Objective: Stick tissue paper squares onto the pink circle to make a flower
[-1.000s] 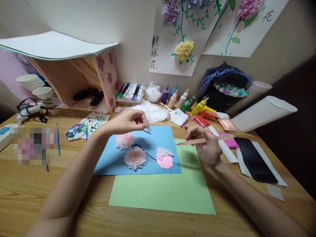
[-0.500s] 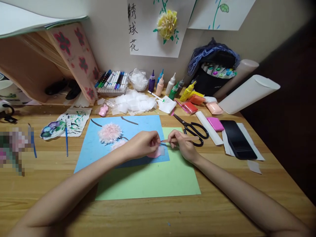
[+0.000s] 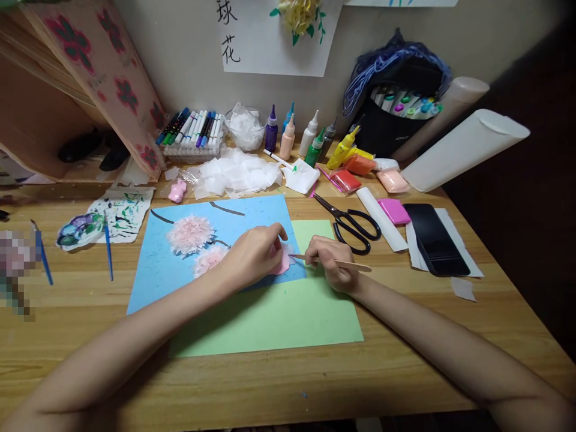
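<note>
My right hand point(image 3: 330, 261) is closed around a thin wooden stick point(image 3: 357, 266), its narrow tip pointing left at a flat pink clay piece point(image 3: 282, 265). A translucent white paper scrap point(image 3: 290, 247) lies against the clay, beside the stick's tip. Over the clay's left side, my left hand point(image 3: 258, 255) has its fingers curled; what they pinch, if anything, is hidden. Underneath is blue paper point(image 3: 265, 210) bearing fluffy pink paper flowers point(image 3: 190, 234) and dark painted branches point(image 3: 227, 209). Green paper point(image 3: 310, 318) lies partly beneath the blue sheet.
Black-handled scissors point(image 3: 348, 225), a pink clay packet point(image 3: 393, 211) and a phone point(image 3: 435, 240) lie to the right. Behind are white paper scraps point(image 3: 238, 174), paint bottles point(image 3: 288, 138) and markers point(image 3: 193, 132). Paintbrushes point(image 3: 108, 249) and a paint-smeared sheet point(image 3: 130, 210) lie left.
The camera view has tilted downward. The stick's tip has dropped to the pink clay and its back end points lower. My left index finger has lifted away from the tip.
</note>
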`<act>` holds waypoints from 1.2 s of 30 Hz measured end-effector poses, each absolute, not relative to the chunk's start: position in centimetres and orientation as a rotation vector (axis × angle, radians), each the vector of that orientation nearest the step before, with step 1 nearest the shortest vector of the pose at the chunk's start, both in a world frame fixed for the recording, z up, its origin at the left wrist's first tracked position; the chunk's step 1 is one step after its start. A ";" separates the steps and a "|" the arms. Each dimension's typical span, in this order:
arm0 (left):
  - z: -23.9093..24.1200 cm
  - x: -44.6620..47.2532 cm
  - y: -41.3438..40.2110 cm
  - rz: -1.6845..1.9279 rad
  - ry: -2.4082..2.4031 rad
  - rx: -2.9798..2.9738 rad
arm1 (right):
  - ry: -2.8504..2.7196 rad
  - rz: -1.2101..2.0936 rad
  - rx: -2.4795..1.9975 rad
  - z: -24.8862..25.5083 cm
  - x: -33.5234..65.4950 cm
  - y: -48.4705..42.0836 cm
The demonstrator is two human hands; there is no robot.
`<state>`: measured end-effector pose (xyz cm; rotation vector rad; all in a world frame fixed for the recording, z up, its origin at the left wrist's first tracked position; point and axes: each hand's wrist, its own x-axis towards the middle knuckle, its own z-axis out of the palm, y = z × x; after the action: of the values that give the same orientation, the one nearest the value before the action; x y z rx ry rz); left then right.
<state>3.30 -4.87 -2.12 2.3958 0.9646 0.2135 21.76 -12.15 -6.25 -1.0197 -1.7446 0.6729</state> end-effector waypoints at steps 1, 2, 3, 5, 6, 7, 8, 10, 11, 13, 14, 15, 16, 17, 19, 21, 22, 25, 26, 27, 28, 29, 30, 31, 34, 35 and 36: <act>-2.2 3.3 -4.9 0.224 0.967 2.385 | -1.774 0.653 -1.021 -6.2 21.7 -12.1; -2.2 3.3 -4.9 0.233 0.969 2.374 | -1.789 0.637 -1.024 -6.1 21.6 -12.1; -2.2 3.4 -5.0 0.239 0.974 2.362 | -1.798 0.625 -1.030 -6.0 21.6 -12.0; -2.1 3.4 -5.1 0.251 0.991 2.340 | -1.810 0.612 -1.050 -6.0 21.5 -11.9; -2.1 3.4 -5.2 0.266 1.002 2.333 | -1.815 0.610 -1.061 -6.0 21.5 -11.9; -2.0 3.4 -5.1 0.288 1.020 2.329 | -1.821 0.607 -1.070 -6.1 21.5 -11.9; -1.9 3.4 -5.0 0.314 1.047 2.328 | -1.825 0.606 -1.077 -6.1 21.5 -11.8; -1.9 3.1 -4.5 0.363 1.128 2.345 | -1.828 0.609 -1.086 -6.2 21.5 -11.8; -1.9 2.9 -4.0 0.371 1.177 2.363 | -1.829 0.613 -1.091 -6.2 21.5 -11.8; -2.3 2.3 -2.9 0.340 1.258 2.410 | -1.834 0.623 -1.102 -6.1 21.4 -11.7; -2.5 2.0 -2.3 0.305 1.274 2.431 | -1.840 0.628 -1.107 -6.1 21.4 -11.7; -2.8 1.7 -1.8 0.265 1.281 2.437 | -1.844 0.634 -1.114 -6.0 21.4 -11.6; -3.1 1.5 -1.3 0.227 1.277 2.428 | -1.847 0.641 -1.121 -6.0 21.3 -11.6; -3.3 1.3 -0.8 0.199 1.268 2.410 | -1.845 0.652 -1.134 -6.0 21.3 -11.6; -3.7 1.1 -0.1 0.174 1.242 2.355 | -1.825 0.689 -1.174 -6.0 21.3 -11.5; -3.9 1.0 0.3 0.180 1.214 2.305 | -1.773 0.760 -1.226 -6.0 21.2 -11.3; -3.9 1.0 0.4 0.183 1.204 2.288 | -1.736 0.802 -1.248 -6.1 21.2 -11.2; -4.1 1.0 0.6 0.178 1.194 2.280 | -1.646 0.897 -1.270 -6.2 21.0 -10.3; -4.2 1.0 0.6 0.176 1.196 2.285 | -1.641 0.917 -1.260 -6.2 20.9 -9.8; -4.2 1.0 0.7 0.176 1.195 2.287 | -1.650 0.938 -1.240 -6.1 20.9 -9.3; -4.3 1.0 0.7 0.180 1.192 2.284 | -1.668 0.968 -1.212 -6.1 20.8 -8.7; -4.4 1.0 0.8 0.185 1.187 2.276 | -1.692 1.007 -1.178 -6.0 20.8 -8.0; -4.5 1.0 0.8 0.189 1.181 2.265 | -1.715 1.051 -1.141 -5.8 20.7 -7.4; -4.6 1.0 0.9 0.194 1.176 2.251 | -1.736 1.094 -1.108 -5.7 20.7 -6.8; -4.7 0.9 1.0 0.206 1.170 2.217 | -1.771 1.162 -1.044 -5.7 20.6 -5.9; -4.7 0.9 1.0 0.209 1.170 2.212 | -1.772 1.161 -1.028 -5.8 20.7 -5.8; -4.7 0.9 1.0 0.210 1.168 2.209 | -1.771 1.146 -1.012 -5.9 20.7 -5.9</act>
<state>0.89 1.00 -4.66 2.2094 1.1684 0.2100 20.71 -5.88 -5.93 -1.0123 -1.7708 1.1459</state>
